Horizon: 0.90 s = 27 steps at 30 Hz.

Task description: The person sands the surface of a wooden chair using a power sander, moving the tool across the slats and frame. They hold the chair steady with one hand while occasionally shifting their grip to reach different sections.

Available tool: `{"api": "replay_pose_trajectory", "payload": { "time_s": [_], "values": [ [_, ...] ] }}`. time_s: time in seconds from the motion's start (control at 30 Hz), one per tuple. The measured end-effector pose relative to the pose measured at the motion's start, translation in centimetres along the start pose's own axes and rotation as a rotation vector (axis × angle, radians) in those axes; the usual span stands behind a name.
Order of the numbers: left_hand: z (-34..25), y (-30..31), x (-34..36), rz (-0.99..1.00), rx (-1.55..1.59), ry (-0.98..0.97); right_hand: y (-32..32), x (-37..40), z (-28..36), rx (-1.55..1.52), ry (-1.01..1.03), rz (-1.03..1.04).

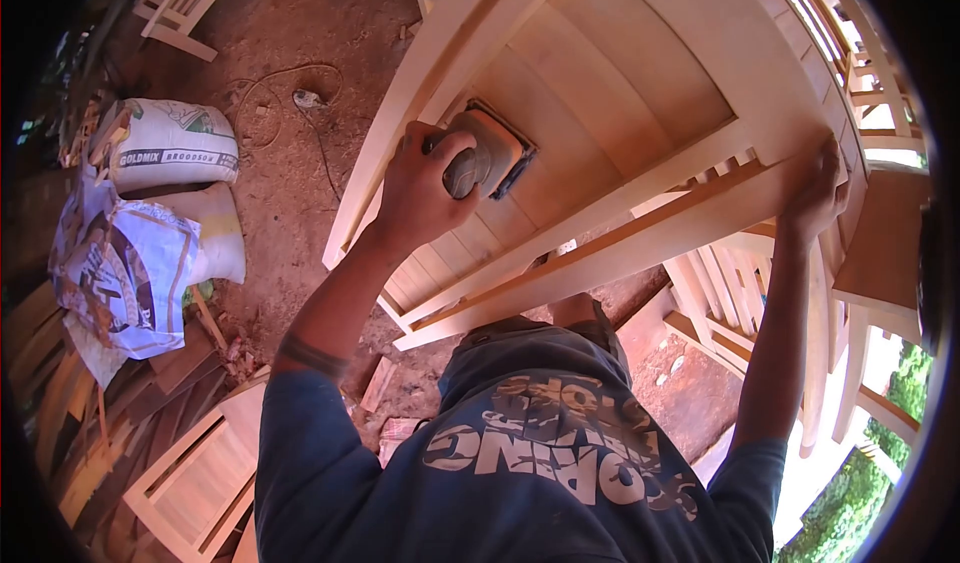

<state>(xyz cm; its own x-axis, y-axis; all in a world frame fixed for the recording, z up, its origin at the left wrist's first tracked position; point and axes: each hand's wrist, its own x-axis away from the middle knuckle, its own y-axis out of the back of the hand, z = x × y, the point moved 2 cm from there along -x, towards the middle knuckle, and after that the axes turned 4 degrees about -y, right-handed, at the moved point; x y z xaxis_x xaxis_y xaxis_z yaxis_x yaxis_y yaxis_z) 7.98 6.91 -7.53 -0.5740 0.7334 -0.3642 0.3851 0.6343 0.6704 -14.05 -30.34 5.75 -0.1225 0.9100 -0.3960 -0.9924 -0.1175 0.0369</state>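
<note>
My left hand (425, 188) is closed around a palm sander (490, 153). The sander's flat pad rests against a pale wooden panel (610, 83), close to its long left rail. The panel has a raised frame and looks like part of a piece of furniture, perhaps a headboard. At the other side, my right hand (815, 198) grips the curved edge of this wooden frame (735, 198), its fingers partly hidden behind the wood. A slatted gap runs between the panel and the lower rail near me.
White sacks (175, 148) and a printed bag (140, 273) lie on the left, above stacked wood offcuts (170, 393). A cable (320, 133) crosses the dirt floor (290, 23). Slatted wooden pieces (715, 293) stand at right, and another frame (195, 478) lies at lower left.
</note>
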Motion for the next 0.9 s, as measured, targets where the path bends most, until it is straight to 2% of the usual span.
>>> {"api": "replay_pose_trajectory", "payload": {
  "time_s": [0.23,0.33,0.43,0.63,0.73,0.9],
  "values": [
    [-0.2,-0.2,2.4,0.111,-0.063,0.036,-0.2,-0.4,-0.1,-0.039,0.008,0.003],
    [-0.7,-0.2,1.1,0.054,-0.071,-0.053,0.1,-0.1,-0.1,-0.008,-0.006,0.006],
    [-0.9,0.4,-1.0,0.050,-0.047,-0.045,0.3,-0.5,-0.5,0.013,0.007,0.010],
    [0.1,0.7,0.7,0.147,-0.090,-0.035,0.0,-0.4,-0.6,-0.046,-0.002,-0.012],
    [-1.2,0.2,0.9,0.151,-0.105,-0.105,-0.1,-0.2,-0.2,-0.006,0.017,-0.012],
    [-0.5,0.5,-0.5,0.030,-0.084,-0.045,0.2,-0.4,-0.6,-0.010,0.016,0.012]
  ]
}}
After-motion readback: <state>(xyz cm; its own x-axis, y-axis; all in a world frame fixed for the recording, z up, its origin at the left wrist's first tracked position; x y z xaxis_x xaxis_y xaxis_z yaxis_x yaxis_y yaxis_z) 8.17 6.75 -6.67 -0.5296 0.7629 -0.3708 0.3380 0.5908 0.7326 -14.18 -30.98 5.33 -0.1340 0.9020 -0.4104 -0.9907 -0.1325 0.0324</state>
